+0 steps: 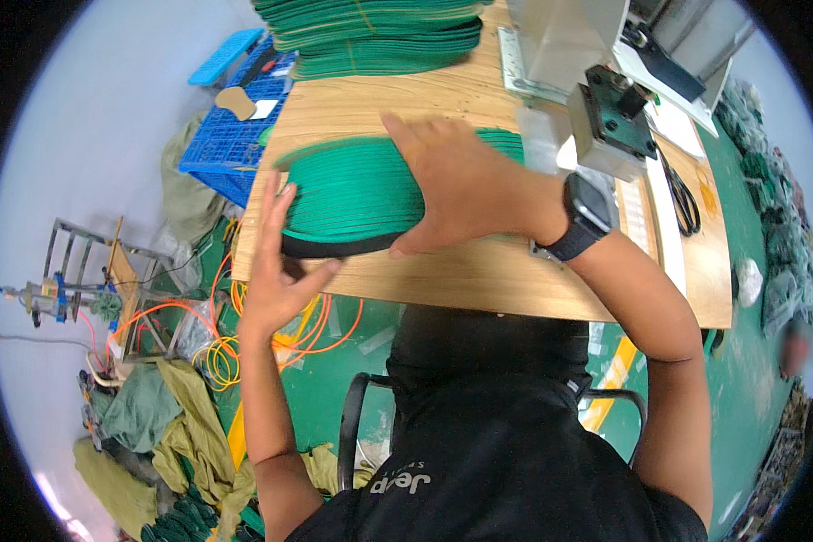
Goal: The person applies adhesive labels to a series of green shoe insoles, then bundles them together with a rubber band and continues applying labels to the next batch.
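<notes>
A thick stack of green insole-shaped sheets lies on the wooden table in front of me, with a black layer along its near lower edge. At its left end, my left hand presses with long straight fingers, while the thumb reaches along the near side. My right hand spans the stack from the right, thumb at the near edge and forefinger at the far edge, a little blurred. More green sheets show beyond the right hand, partly hidden by it. A dark watch sits on my right wrist.
Tall bundles of green sheets stand at the table's far side. A metal machine block and a black cable are on the right. A blue crate stands left of the table; orange hoses cross the floor.
</notes>
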A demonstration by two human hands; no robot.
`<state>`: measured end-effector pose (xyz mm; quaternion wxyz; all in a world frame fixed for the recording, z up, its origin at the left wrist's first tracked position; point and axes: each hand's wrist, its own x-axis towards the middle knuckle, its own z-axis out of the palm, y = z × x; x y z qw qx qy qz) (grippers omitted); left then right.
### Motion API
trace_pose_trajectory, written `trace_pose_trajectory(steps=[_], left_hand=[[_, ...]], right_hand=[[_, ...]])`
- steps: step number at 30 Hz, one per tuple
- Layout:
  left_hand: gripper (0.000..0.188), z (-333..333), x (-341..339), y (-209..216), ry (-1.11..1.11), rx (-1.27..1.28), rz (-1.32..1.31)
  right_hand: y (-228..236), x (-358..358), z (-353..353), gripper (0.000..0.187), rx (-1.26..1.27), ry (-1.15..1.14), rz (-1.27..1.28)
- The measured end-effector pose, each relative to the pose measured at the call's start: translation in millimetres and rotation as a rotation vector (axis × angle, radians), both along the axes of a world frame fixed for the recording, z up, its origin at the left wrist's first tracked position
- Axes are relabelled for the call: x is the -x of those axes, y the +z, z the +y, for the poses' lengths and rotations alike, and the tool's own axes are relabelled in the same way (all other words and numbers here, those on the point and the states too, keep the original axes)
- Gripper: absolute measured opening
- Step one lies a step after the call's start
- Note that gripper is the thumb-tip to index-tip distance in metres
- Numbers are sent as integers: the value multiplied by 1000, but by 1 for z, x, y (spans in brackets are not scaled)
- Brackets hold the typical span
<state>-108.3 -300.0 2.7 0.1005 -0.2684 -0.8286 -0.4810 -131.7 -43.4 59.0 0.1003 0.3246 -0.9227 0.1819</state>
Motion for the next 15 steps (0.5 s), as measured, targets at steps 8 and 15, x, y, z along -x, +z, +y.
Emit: trace_pose_trajectory(steps=[8, 15], left_hand=[[128, -7, 22, 3, -54, -74, 108], [127, 5, 25, 3, -47, -156, -73]], right_hand=[[11, 8, -7, 103, -67, 139, -35], [14, 21, -11, 109, -127, 136, -135]])
